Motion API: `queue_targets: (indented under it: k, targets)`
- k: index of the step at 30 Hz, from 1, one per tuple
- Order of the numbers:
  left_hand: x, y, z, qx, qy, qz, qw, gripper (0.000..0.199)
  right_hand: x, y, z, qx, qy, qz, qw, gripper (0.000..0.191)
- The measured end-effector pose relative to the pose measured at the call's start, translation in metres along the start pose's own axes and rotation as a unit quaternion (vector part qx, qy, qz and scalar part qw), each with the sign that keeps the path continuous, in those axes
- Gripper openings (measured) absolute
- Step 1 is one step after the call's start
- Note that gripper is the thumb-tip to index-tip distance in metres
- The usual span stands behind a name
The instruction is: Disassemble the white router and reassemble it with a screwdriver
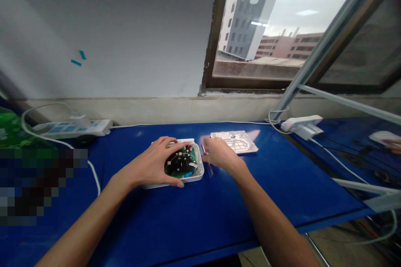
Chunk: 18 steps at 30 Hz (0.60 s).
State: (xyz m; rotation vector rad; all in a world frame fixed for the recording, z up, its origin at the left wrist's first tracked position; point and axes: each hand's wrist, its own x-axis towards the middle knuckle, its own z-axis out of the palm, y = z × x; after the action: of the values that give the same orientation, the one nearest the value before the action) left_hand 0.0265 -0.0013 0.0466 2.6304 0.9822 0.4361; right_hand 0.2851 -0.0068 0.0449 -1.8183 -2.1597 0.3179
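My left hand [150,164] spreads over a white plastic housing [197,171], its fingers and thumb gripping the rim. Inside the housing sits a green circuit board [180,164] with thin wires and small components, partly covered by my fingers. My right hand [221,154] is just to the right of the housing and is pinched around a slim tool, probably a small screwdriver [208,162], with a clear, blurred handle. Its tip is near the housing's right edge. Behind my right hand lies a white ribbed plastic cover [241,142], flat on the blue table, not touching my hand.
The blue table [282,200] runs under everything. A white power strip [72,129] and a white adapter [302,125] stand along the back, with white cables trailing. A green bag sits at far left, metal rails cross at right, and a window and wall rise behind.
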Motion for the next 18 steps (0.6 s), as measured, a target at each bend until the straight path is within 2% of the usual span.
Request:
queue_targets:
  k: [3, 7, 9, 13, 16, 18]
  targets:
    - [-0.011, -0.012, 0.0, -0.019, -0.005, -0.004, 1.0, 0.11, 0.004, 0.004, 0.001, 0.034, -0.032, 0.002, 0.999, 0.021]
    - [-0.02, -0.02, 0.0, -0.008, -0.003, -0.013, 1.0, 0.109, 0.011, 0.018, -0.01, 0.113, -0.06, 0.005, 0.992, 0.025]
    - [-0.022, -0.021, 0.0, 0.011, 0.005, -0.023, 1.0, 0.108, 0.014, 0.023, -0.018, 0.207, -0.066, -0.009, 0.976, 0.025]
    - [-0.023, -0.022, 0.003, 0.039, 0.013, -0.029, 0.999, 0.105, 0.015, 0.021, -0.03, 0.366, -0.097, -0.052, 0.924, 0.023]
    - [-0.022, -0.023, 0.005, 0.028, 0.024, -0.023, 0.999, 0.105, 0.011, 0.016, -0.035, 0.414, -0.122, -0.071, 0.899, 0.03]
    - [-0.021, -0.023, 0.004, 0.024, 0.042, -0.018, 0.999, 0.106, 0.008, 0.014, -0.038, 0.389, -0.14, -0.081, 0.907, 0.036]
